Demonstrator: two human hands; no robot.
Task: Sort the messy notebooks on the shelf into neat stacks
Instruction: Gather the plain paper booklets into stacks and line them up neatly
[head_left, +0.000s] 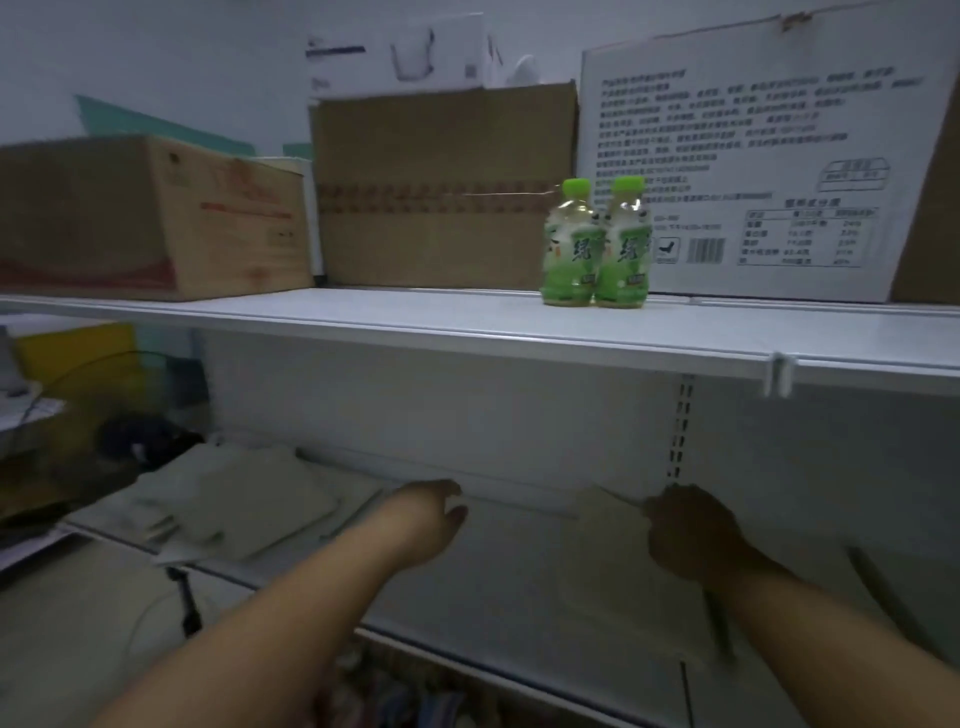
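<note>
Several beige notebooks (234, 499) lie in a loose, fanned heap on the left of the lower shelf (519, 582). My left hand (434, 514) reaches in over the shelf just right of that heap, fingers relaxed and holding nothing. A single beige notebook (618, 582) lies on the right of the shelf. My right hand (691, 530) grips its far edge, fingers curled over it. The frame is dim and blurred.
The upper shelf (415, 322) overhangs my hands; two green drink bottles (595, 244) stand on it before cardboard boxes (156, 218) and a white carton (753, 156). A cluttered desk with cables (52, 395) sits at the left. A slotted upright (680, 426) runs behind.
</note>
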